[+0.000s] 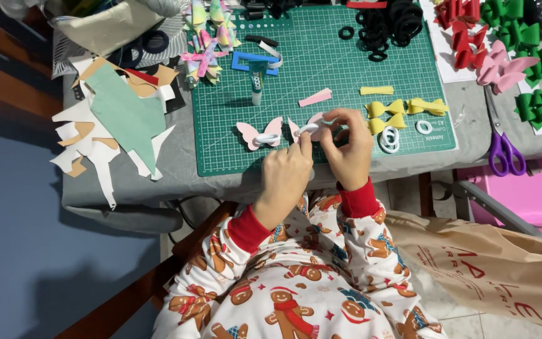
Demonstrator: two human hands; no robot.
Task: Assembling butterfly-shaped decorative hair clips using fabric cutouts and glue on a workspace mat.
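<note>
Pink foam bow (312,125), near cutting mat's (221,157) front edge: left hand (283,179) and right hand (348,147) are both pinching it, wrapping its white centre band. Next: pressing the band closed, judging by the finished bow (260,133) alongside.

Glue tube (256,85), white with green label band, lies upright-pointing on green cutting mat (321,75), beyond left hand (283,176), well apart. Brown paper bag (490,263) with red lettering lies crumpled on floor, near side and right of right hand (348,147). No screens, no signs.
</note>
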